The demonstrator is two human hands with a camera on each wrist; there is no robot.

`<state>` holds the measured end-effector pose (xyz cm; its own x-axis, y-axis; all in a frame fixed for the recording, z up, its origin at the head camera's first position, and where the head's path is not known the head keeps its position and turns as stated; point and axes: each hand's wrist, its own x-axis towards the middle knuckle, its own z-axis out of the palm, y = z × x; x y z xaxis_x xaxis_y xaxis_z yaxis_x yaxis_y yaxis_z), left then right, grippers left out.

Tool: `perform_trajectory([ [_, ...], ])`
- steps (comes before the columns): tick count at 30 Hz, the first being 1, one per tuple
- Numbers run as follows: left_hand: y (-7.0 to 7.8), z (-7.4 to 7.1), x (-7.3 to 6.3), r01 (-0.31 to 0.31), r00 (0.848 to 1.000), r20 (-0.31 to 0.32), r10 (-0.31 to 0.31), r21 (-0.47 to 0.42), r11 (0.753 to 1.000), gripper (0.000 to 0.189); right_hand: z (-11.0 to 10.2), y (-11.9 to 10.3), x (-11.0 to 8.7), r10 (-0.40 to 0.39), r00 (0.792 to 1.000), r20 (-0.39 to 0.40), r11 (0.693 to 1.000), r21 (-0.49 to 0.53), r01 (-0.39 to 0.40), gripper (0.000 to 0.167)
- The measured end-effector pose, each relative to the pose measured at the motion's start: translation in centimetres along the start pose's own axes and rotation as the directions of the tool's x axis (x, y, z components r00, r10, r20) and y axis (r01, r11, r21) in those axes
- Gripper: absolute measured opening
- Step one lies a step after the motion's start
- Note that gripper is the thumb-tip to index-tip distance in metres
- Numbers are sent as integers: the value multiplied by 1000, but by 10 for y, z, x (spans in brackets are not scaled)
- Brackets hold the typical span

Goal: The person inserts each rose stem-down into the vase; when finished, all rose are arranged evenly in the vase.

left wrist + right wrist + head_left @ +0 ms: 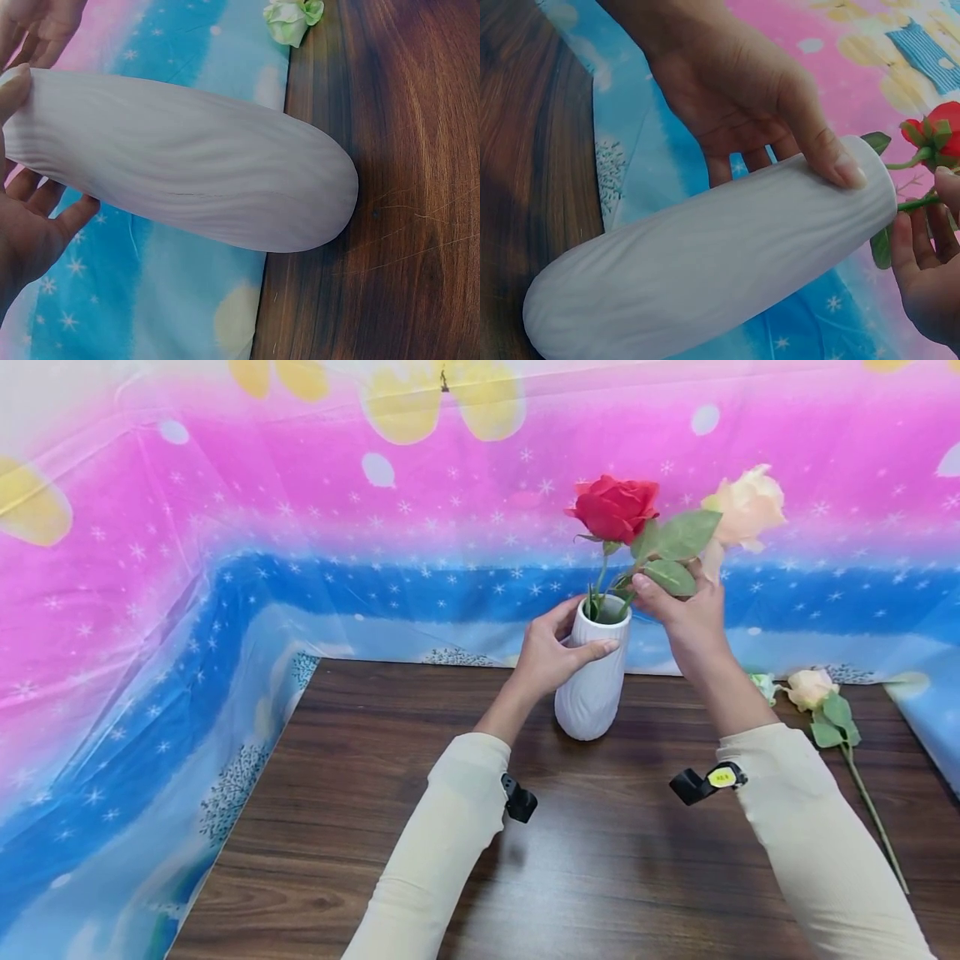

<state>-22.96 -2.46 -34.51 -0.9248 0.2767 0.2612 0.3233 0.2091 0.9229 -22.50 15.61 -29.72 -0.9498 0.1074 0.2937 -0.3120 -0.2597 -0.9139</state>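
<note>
A white ridged vase stands on the dark wooden table, its open mouth at the top. My left hand grips it just below the rim, the thumb across the near side. A red rose stands in the vase, leaning against its rim. My right hand pinches the green stem of a peach rose beside the mouth. The stem's lower end is hidden by the rim. Green leaves spread above my right fingers. In the left wrist view the vase hides part of both hands.
Another peach rose lies on the table at the right, its long stem pointing toward me. Next to it a pale green rose is partly hidden behind my right arm. A pink and blue patterned cloth hangs behind the table.
</note>
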Motion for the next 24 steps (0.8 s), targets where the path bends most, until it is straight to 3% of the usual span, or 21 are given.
perform_trajectory([
  [6, 1, 0, 0, -6, 1000, -1, 6, -3, 1000, 73, -5, -2, -4, -16, 1000, 4, 988, 154, 15, 35],
  [11, 1, 0, -1, -14, 1000, -7, 14, 0, 1000, 73, -5, -4, -5, -28, 1000, -8, 976, 214, 29, 35],
  [18, 1, 0, -1, -18, 1000, -3, 18, 4, 1000, 72, -2, -5, 0, -32, 999, -22, 979, 201, 36, 32],
  [24, 2, 0, -1, -8, 1000, -8, 8, 6, 1000, 73, 1, -1, 2, -68, 997, 23, 993, 94, 66, 35],
])
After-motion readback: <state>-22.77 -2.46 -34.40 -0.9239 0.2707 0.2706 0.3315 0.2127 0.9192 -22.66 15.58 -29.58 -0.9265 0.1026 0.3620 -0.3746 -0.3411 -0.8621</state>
